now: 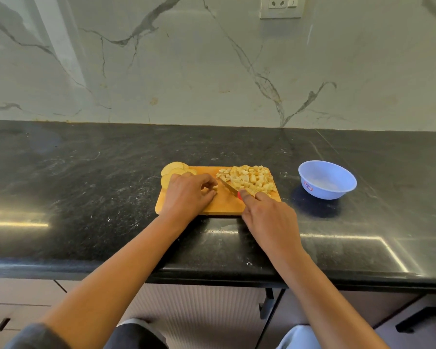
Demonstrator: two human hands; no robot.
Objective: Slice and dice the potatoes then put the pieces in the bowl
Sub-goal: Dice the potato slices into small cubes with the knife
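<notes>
A wooden cutting board lies on the black counter. A heap of diced potato covers its far right part. Round potato slices overlap the board's far left corner. My left hand rests on the board with curled fingers pinching a small potato piece at its fingertips. My right hand grips a red-handled knife; the blade points far-left, lying between the small piece and the diced heap. A light blue bowl stands to the right of the board, with no potato in it.
The counter's front edge runs just below my forearms. A marble wall with a socket rises behind the counter. Cabinet drawers and handles sit under the counter.
</notes>
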